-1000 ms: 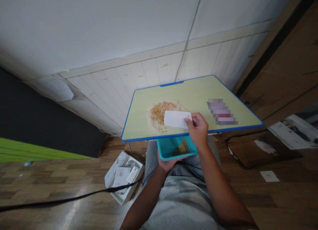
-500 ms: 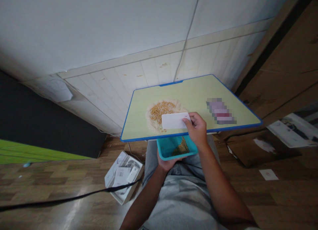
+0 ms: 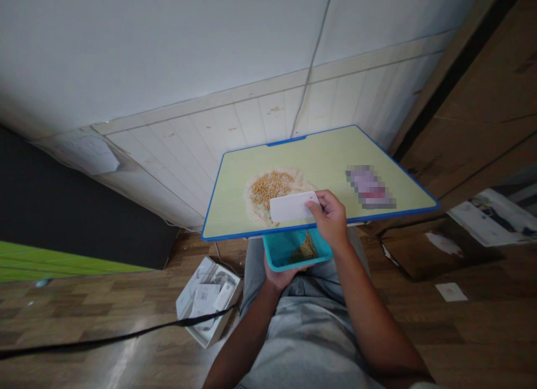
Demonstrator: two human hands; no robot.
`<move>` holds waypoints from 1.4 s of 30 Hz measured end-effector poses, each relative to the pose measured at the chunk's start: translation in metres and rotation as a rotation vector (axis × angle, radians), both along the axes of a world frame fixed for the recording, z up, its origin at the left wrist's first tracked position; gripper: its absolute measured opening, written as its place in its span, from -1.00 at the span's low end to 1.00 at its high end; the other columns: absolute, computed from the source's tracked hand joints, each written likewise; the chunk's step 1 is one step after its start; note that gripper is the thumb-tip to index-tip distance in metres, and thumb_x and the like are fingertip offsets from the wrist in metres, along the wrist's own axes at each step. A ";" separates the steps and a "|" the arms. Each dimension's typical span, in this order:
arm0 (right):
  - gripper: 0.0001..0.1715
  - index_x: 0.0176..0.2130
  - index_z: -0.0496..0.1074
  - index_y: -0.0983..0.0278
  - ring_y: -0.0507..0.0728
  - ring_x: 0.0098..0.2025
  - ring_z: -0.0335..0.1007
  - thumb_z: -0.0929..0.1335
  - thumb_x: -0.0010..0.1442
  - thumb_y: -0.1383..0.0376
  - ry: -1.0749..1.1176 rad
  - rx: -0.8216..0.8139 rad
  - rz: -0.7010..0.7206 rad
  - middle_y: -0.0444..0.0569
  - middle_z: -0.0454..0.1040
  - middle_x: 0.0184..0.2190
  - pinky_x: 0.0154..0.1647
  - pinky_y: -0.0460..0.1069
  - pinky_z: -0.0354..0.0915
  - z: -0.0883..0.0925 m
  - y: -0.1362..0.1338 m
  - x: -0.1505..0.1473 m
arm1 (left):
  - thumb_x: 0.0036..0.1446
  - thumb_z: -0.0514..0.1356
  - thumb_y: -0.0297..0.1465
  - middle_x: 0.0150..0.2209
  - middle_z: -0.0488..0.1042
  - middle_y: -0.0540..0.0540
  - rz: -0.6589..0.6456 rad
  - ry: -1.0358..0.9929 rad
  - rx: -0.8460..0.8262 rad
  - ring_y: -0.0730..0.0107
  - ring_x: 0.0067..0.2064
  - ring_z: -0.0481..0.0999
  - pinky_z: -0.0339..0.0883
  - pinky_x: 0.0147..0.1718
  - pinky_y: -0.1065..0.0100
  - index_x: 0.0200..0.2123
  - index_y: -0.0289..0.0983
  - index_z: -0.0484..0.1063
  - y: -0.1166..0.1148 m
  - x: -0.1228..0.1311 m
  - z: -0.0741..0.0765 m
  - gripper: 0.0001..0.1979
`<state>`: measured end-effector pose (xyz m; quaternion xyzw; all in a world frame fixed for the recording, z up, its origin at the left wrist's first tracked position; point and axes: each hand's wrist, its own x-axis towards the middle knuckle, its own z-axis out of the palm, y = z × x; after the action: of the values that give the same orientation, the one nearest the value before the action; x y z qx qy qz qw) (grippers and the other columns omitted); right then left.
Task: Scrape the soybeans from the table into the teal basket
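Note:
My right hand pinches a white flat scraper card that lies across the near side of a pile of yellow beans mixed with white rice on a pale green table with a blue rim. My left hand holds a teal tray from below, just under the table's near edge. Some yellow beans lie in the tray.
A blurred-out flat object lies on the table's right part. An open white box and a black strap are on the wooden floor at left. Cardboard leans at right. A white panelled wall stands behind the table.
My right hand has drawn the scraper card toward the table's near edge and slightly left. The left hand keeps the tray in place.

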<state>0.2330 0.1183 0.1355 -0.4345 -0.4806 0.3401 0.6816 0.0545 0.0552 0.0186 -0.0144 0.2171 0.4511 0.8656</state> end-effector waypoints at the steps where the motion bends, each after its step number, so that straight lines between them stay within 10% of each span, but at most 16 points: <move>1: -0.69 -0.24 0.53 0.16 0.16 -0.33 0.58 0.57 0.23 0.03 0.001 0.000 0.002 -0.11 0.68 -0.38 -0.33 -0.03 0.38 0.000 0.000 0.000 | 0.50 -0.23 0.20 0.71 0.16 -0.23 0.003 0.001 -0.006 -0.41 0.75 0.00 -0.42 0.61 -0.69 0.75 -0.05 -0.05 0.000 0.000 0.000 -0.08; 16: -0.61 -0.25 0.50 0.16 0.15 -0.36 0.54 0.59 0.22 -0.03 0.024 -0.005 0.025 -0.11 0.66 -0.39 -0.36 -0.03 0.36 0.002 -0.003 0.003 | 0.51 -0.23 0.17 0.71 0.15 -0.26 0.046 0.056 -0.067 -0.38 0.76 -0.03 -0.43 0.65 -0.57 0.75 -0.14 -0.02 -0.002 0.004 0.019 -0.07; 25: -0.68 -0.24 0.52 0.16 0.15 -0.36 0.52 0.56 0.24 0.02 0.018 0.020 -0.027 -0.13 0.65 -0.40 -0.35 -0.03 0.34 0.001 -0.003 0.001 | 0.47 -0.19 0.19 0.67 0.26 -0.23 -0.009 0.202 0.029 -0.46 0.67 0.23 0.05 0.59 -0.54 0.72 -0.12 0.07 -0.004 0.006 0.027 -0.06; 42: -0.68 -0.20 0.50 0.14 0.17 -0.31 0.54 0.54 0.30 0.00 -0.033 -0.003 -0.035 -0.13 0.64 -0.36 -0.30 -0.01 0.37 -0.002 -0.002 -0.001 | 0.47 -0.16 0.17 0.69 0.20 -0.20 0.017 0.131 -0.031 -0.42 0.73 0.05 -0.26 0.66 -0.51 0.71 -0.10 0.13 -0.004 0.005 0.021 -0.09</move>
<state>0.2318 0.1158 0.1331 -0.4493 -0.4835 0.3217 0.6789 0.0594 0.0509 0.0399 0.0001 0.2801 0.4551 0.8452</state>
